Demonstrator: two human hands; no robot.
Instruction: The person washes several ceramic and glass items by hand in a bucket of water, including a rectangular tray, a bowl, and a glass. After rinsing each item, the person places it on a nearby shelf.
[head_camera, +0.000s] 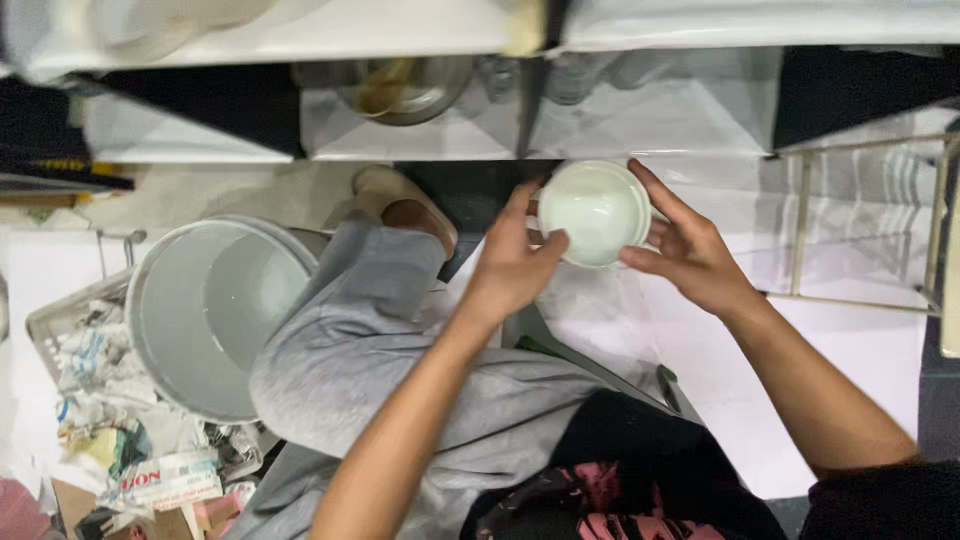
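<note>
Big grey bucket (215, 320) sits on floor by person's raised knee in grey trousers (345, 340), w/ a tray of crumpled paper rubbish (100, 375) beside it. Metal wire rack (865, 225) stands far right, nothing on it in view. Small white bowl (597, 212) is held up in front, over the floor, opening facing up. Left hand (512, 262) & right hand (690, 250) both clamp its rim from opposite sides. Bowl looks bare inside; can't tell if wet or washed. Judging: handling is mid-way, bowl not set down anywhere yet.
</note>
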